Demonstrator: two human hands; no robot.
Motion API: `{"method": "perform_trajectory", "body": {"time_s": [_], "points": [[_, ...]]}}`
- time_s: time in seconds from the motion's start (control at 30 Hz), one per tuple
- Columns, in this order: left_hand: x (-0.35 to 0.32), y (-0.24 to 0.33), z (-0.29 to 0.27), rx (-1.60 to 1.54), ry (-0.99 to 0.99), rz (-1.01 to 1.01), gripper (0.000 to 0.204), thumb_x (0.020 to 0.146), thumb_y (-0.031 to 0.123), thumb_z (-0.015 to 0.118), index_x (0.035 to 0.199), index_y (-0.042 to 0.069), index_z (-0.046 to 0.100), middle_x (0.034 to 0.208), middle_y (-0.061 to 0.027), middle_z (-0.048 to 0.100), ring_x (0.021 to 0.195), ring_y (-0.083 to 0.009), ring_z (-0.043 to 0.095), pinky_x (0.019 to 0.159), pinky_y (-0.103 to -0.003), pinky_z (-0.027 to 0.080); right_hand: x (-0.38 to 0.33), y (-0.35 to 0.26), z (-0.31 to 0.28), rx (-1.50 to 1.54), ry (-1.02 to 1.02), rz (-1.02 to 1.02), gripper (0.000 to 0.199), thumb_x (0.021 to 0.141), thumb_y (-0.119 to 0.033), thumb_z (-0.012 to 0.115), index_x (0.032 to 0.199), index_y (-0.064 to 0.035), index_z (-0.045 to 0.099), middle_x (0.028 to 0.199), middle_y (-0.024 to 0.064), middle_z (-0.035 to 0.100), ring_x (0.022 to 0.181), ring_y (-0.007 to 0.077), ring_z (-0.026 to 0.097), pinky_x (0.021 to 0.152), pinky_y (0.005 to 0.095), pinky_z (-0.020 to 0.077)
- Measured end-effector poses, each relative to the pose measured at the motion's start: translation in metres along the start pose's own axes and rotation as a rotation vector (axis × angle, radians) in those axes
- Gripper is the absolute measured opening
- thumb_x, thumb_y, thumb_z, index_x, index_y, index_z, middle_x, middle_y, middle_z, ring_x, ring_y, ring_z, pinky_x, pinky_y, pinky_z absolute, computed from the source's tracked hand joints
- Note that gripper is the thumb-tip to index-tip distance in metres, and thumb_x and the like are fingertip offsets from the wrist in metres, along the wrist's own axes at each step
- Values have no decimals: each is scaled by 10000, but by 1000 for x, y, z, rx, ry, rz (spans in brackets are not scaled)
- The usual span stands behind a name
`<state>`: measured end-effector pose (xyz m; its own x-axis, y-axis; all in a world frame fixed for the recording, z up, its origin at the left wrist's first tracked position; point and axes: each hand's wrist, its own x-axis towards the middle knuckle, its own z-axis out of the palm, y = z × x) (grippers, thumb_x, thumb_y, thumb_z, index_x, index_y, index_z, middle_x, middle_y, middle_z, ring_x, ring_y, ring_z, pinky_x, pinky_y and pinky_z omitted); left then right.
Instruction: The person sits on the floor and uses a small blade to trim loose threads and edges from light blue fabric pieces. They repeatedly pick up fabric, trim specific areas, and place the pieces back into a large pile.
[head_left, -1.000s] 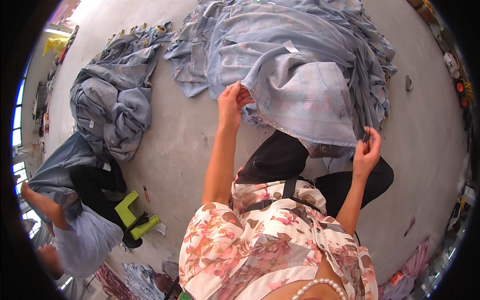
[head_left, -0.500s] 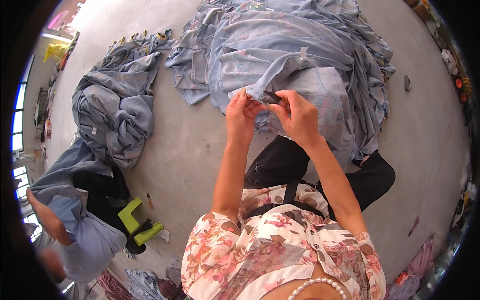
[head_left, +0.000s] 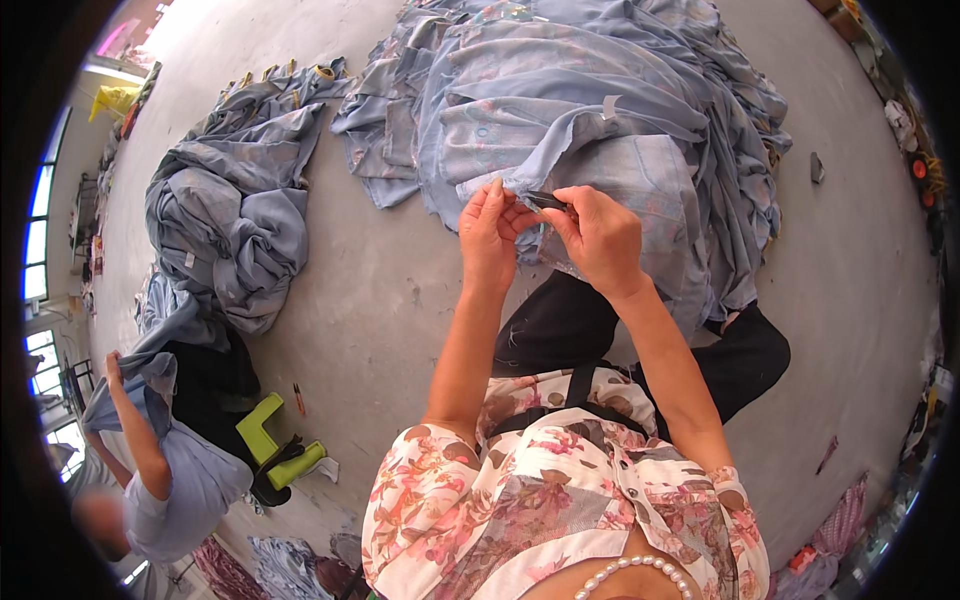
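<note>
My left hand (head_left: 487,235) is closed, pinching the edge of a light blue denim garment (head_left: 630,175) between thumb and fingers. Close beside it, my right hand (head_left: 606,240) grips small dark thread snips (head_left: 546,200), whose tips point left at the pinched cloth. Whether the blades touch the fabric is too small to tell. The garment lies on top of a big heap of similar blue garments (head_left: 590,60) in front of me, and a white tag (head_left: 610,106) sticks up from it.
Left of the heap lies a second pile of blue garments (head_left: 225,215). A co-worker (head_left: 185,480) at the lower left holds up blue cloth, near a green low stool (head_left: 262,425). Orange-handled snips (head_left: 299,400) and a dark scrap (head_left: 817,168) lie on the grey floor (head_left: 850,300).
Both my hands have shifted very slightly right, still at the same garment edge. The co-worker has lifted cloth and now holds it up with raised arms.
</note>
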<state>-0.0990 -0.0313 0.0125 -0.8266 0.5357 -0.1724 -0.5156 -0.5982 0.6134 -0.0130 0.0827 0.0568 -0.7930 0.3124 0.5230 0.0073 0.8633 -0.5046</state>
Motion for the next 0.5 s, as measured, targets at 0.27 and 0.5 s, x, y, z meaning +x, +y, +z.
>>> {"method": "perform_trajectory", "body": {"time_s": [0.27, 0.5], "points": [[14, -7, -19, 136, 158, -4, 182, 957, 188, 484, 950, 33, 579, 871, -78, 656, 729, -168, 644, 624, -305, 550, -13, 18, -36, 846, 330, 557, 241, 876, -161, 654, 1058, -36, 557, 822, -23, 574, 625, 35, 486, 556, 186, 412], [-51, -22, 30, 1386, -400, 748, 630, 676, 247, 784, 1224, 97, 514, 1376, -181, 420, 1318, -309, 358, 1076, -499, 237, -149, 119, -66, 593, 737, 1034, 279, 842, -248, 697, 1002, -66, 558, 717, -43, 542, 512, 13, 413, 437, 169, 278]]}}
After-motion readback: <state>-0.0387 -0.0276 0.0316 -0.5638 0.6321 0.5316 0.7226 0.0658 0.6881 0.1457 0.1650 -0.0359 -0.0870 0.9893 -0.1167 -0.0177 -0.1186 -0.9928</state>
